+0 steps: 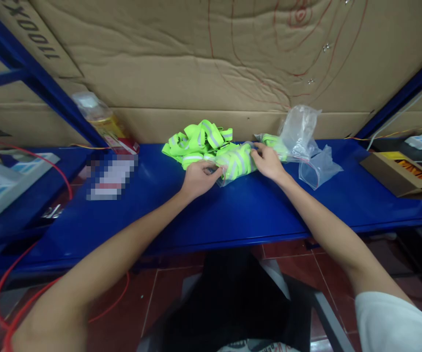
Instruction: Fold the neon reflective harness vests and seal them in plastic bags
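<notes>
Between my hands lies a clear plastic bag (237,162) with a folded neon-yellow reflective strap bundle inside. My left hand (201,178) pinches the bag's left end, thumb and fingers closed. At the other end, my right hand (267,160) has its fingers closed on the bag's edge. Behind my left hand sits a loose heap of neon-yellow reflective straps (200,139) with grey stripes. To the right of my right hand, another bagged strap bundle (275,144) is partly covered by empty clear plastic bags (301,129).
All this rests on a blue table (211,215) against a cardboard wall (159,73). A bottle (103,122) stands at the back left, near a small red box (126,145). An open cardboard box (403,173) is at the right. A red hose (4,283) hangs at the left.
</notes>
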Demonstrator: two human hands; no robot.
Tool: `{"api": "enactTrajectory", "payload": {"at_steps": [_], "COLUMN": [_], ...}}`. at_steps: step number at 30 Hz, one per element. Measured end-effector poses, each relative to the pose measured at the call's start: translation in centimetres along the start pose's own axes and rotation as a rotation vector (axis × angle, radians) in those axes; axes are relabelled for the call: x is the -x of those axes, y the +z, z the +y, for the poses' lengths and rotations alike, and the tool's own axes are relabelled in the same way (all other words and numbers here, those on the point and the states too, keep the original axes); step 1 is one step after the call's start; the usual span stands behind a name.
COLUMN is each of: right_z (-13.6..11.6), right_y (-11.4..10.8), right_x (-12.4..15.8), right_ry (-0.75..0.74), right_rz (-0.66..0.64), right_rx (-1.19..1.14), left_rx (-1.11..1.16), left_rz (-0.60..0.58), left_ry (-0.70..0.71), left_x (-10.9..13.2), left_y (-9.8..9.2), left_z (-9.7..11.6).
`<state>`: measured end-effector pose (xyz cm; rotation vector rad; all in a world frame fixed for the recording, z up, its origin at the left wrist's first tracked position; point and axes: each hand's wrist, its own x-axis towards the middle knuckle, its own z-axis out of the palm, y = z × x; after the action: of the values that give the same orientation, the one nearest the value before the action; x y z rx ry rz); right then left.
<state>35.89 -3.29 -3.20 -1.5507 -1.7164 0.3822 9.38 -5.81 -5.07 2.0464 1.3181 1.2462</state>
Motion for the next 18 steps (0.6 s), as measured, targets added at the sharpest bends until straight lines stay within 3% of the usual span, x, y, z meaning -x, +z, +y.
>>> {"api": "enactTrajectory", "payload": {"at_steps": [2, 5, 7, 10, 13, 15, 18], "right_z": [-0.5, -1.9, -2.8, -3.6, -3.8, -3.4, -1.4], "right_y": [-0.1, -0.9, -1.7, -2.8, -3.6, -4.4, -6.9], "right_x": [0.0, 0.3, 0.6, 0.9, 0.5, -0.3, -2.2], "right_ry": [0.001, -0.015, -0.067, -0.107, -0.104, -0.075, 0.039], "right_rz": [-0.070, -0.007, 0.020, -0.036, -0.058, 0.051, 0.432], "right_rx": [-0.280, -0.668, -0.769, -0.849, -0.870, -0.863, -0.890], "left_rx": [0.021, 0.195, 0.355, 0.485, 0.443, 0.363, 0.237], "left_rz": [0.014, -0.058, -0.123, -0.137, -0.077, -0.025, 0.125], "left_ry": [-0.012, -0.144, -0.203, -0.117, 0.034, 0.127, 0.208], "left_x": [0.0, -0.2, -0.3, -0.3, -0.5, -1.0, -2.4], "left_y": [-0.2, -0.6, -0.9, -0.9, -0.6, -0.7, -1.8], "left_z": [0.0, -0.2, -0.4, -0.4, -0.1, -0.3, -1.5]}}
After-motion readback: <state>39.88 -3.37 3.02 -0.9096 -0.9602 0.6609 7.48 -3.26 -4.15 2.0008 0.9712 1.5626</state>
